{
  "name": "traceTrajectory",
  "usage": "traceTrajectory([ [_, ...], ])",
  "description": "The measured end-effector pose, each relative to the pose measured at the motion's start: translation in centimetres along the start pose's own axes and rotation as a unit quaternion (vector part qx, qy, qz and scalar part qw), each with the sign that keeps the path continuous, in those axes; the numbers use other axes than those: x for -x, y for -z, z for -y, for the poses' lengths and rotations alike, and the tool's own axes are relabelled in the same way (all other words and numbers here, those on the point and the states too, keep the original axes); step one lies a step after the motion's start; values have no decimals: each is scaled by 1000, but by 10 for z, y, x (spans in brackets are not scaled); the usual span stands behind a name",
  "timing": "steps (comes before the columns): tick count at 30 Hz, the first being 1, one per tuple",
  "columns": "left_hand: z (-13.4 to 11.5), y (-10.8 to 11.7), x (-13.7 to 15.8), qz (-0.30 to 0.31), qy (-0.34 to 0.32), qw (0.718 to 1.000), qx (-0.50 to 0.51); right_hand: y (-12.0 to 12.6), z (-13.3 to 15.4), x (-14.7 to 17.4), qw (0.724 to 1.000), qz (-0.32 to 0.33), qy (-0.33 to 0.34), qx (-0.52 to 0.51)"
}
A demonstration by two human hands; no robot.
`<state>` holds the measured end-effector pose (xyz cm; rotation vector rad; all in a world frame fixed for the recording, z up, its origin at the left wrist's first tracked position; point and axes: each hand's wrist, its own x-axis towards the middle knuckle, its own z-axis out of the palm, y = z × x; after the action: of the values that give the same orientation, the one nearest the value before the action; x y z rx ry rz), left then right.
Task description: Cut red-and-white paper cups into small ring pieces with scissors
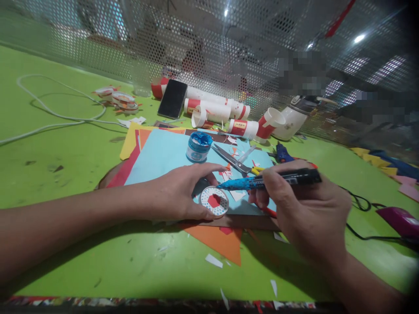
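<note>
With our left hand (183, 192) we pinch a small round white disc (214, 202), which sits nearer us than the open blue paint jar (198, 151). A red hexagon (214, 200) marks its middle, ringed by small blue dots. Our right hand (310, 205) grasps a black, blue-smeared marker (242, 183), its tip at the disc's far rim; whether they touch, we cannot tell. Steel scissors (229, 158) lie right of the jar.

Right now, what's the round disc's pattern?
The disc is blue-dotted white around a red hexagon, head view.
</note>
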<state>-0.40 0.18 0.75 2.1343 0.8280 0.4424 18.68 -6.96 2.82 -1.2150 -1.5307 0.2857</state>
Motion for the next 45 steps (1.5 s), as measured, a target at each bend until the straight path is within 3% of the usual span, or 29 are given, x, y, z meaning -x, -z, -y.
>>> traceTrajectory([
  [8,4,-2,-1,-2,5,1000,10,5,-6,4,997,14,31,67],
  [18,2,-1,0,1,-1,1000,6,2,-9,4,993,50,22,103],
  [32,1,-1,0,-4,-10,1000,12,1,-11,4,991,50,16,121],
  [45,1,-1,0,0,-16,1000,-4,-6,-6,2,997,50,-35,50],
])
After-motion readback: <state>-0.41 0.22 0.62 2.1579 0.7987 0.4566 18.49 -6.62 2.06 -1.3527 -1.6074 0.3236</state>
